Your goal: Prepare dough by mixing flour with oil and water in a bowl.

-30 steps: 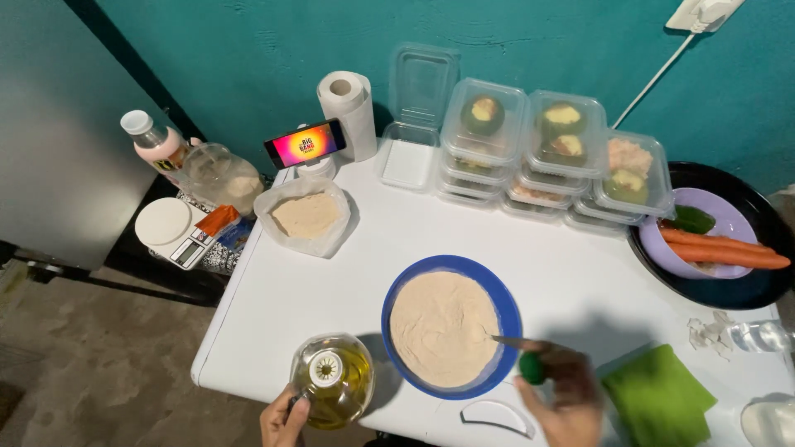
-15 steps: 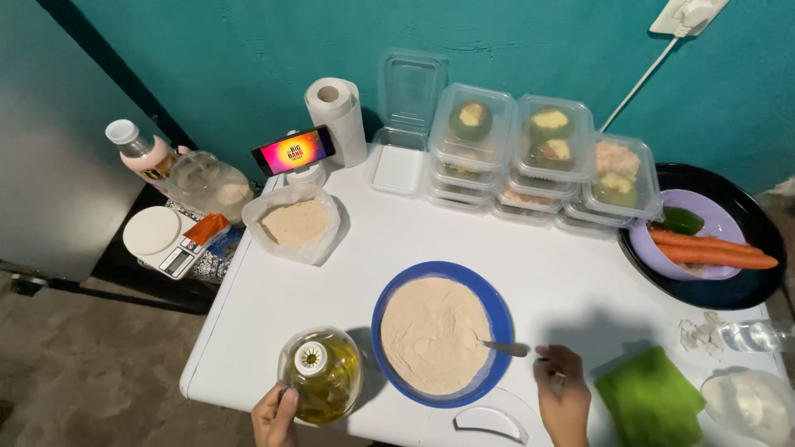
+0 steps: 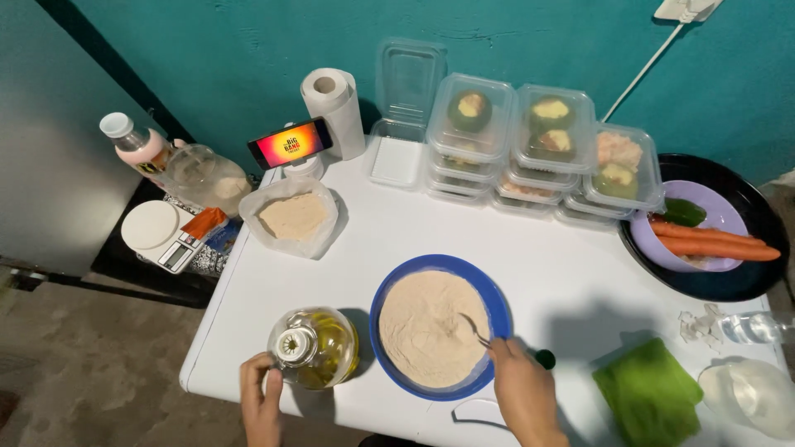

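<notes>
Both hands grip: oil bottle [image 3: 316, 348], seemingly fork [image 3: 475, 329].

My left hand [image 3: 262, 401] rests at the front edge of the white table [image 3: 571, 281], fingers against the round glass bottle of yellow oil [image 3: 315, 348]. My right hand [image 3: 523, 397] grips a metal fork [image 3: 475, 329] with a green handle, tines in the pale flour filling the blue round bowl [image 3: 439, 327]. A folded green cloth [image 3: 650, 397] lies toward the front right corner. Stacked clear plastic food containers [image 3: 530, 149] line the back edge.
</notes>
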